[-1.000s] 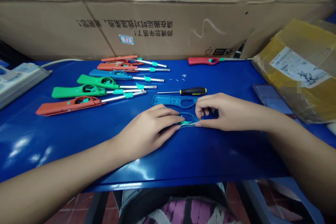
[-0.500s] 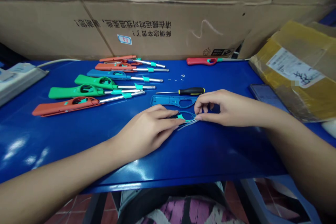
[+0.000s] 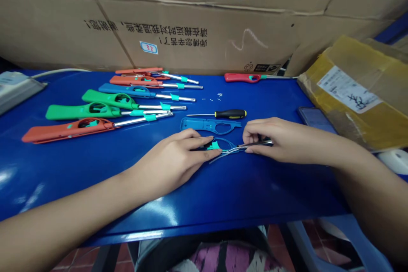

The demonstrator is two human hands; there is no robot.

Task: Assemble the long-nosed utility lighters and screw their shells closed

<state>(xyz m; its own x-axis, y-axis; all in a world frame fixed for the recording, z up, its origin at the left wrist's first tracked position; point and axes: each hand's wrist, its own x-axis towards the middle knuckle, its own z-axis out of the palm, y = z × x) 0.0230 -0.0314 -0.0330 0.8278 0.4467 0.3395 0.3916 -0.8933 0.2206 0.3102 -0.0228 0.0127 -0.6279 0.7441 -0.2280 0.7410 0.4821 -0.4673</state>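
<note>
A blue lighter half with a teal trigger (image 3: 214,145) and thin wires lies in front of me. My left hand (image 3: 181,157) is closed on its left part, thumb and fingers pressed at the trigger. My right hand (image 3: 270,139) pinches a metal tube (image 3: 255,144) at the right end of this half, where the wires run. Just behind them rests the other blue shell half (image 3: 204,125), its inside facing up. A black and yellow screwdriver (image 3: 230,114) lies beyond that shell. Several tiny pins (image 3: 219,94) are farther back.
Several orange, green and blue lighters (image 3: 86,111) lie at the left, a red one (image 3: 242,77) at the back. A cardboard box (image 3: 165,29) stands behind. At the right are a phone (image 3: 315,120), a yellow-taped package (image 3: 353,93) and a white mouse (image 3: 394,161).
The metal tube now shows in my right hand, which has moved slightly right and down. My left hand keeps its hold. The whole view has shifted a little.
</note>
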